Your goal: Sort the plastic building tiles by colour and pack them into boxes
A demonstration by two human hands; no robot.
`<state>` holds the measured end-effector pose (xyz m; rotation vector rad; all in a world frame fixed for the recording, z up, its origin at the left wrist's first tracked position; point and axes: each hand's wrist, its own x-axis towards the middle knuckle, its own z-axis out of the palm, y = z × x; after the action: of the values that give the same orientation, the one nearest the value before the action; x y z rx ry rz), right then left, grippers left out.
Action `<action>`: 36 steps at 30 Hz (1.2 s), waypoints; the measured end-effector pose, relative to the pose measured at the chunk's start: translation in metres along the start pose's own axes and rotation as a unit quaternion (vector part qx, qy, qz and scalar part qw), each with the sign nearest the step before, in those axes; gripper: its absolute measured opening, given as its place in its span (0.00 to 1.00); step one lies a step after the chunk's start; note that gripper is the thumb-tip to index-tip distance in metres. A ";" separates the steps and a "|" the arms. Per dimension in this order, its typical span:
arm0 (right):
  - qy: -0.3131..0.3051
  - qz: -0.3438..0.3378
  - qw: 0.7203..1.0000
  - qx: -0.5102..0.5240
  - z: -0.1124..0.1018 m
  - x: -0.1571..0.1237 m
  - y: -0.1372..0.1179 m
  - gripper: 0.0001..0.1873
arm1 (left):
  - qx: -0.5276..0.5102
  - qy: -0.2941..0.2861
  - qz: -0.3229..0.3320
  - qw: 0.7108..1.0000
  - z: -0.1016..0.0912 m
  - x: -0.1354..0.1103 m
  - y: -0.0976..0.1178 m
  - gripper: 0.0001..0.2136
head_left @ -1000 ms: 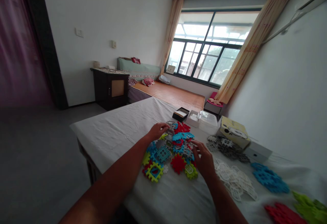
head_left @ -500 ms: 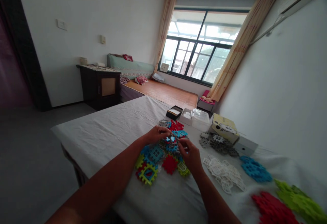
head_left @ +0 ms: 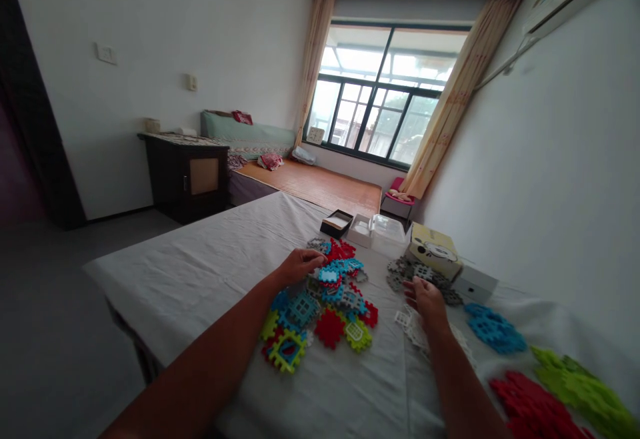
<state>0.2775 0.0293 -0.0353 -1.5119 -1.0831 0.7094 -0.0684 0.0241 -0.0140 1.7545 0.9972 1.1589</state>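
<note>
My left hand (head_left: 301,265) is closed, its fingertips pinching the edge of a blue interlocking plastic tile (head_left: 329,276) with red showing beneath it. Under and around that tile lies a mixed pile of notched pieces, among them a red tile (head_left: 331,329), a blue lattice tile (head_left: 303,309) and a lime green square frame (head_left: 287,351). My right hand (head_left: 426,297) reaches to the near edge of a heap of grey notched pieces (head_left: 443,285). Its fingers are apart, and I see no piece between them. White pieces (head_left: 414,327) lie partly hidden below its wrist.
Sorted heaps of blue (head_left: 495,327), red (head_left: 535,405) and lime green pieces (head_left: 583,389) lie at the right. Behind stand a black open box (head_left: 337,224), a clear plastic container (head_left: 388,233) and a yellow box (head_left: 434,249). A pale cloth (head_left: 200,265) covers the table.
My right hand has left the piece that both hands held and moved right to the grey heap. My left hand stays over the mixed pile. The view has shifted slightly.
</note>
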 end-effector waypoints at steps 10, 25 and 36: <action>-0.138 -0.216 0.811 -0.526 0.023 -0.023 -0.002 0.26 | 0.010 0.045 -0.006 0.999 -0.002 0.005 -0.016 0.18; -0.150 -0.193 0.744 -0.622 0.047 0.018 -0.014 0.32 | 0.012 0.110 -0.013 0.994 -0.006 0.008 -0.025 0.18; -0.148 -0.183 0.754 -0.614 0.010 0.074 -0.030 0.21 | -0.021 0.153 -0.048 0.987 -0.011 0.008 -0.019 0.18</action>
<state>0.2911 0.1000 0.0001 -2.1477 -2.2664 -0.1888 -0.0797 0.0407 -0.0262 1.5053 1.2132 1.4054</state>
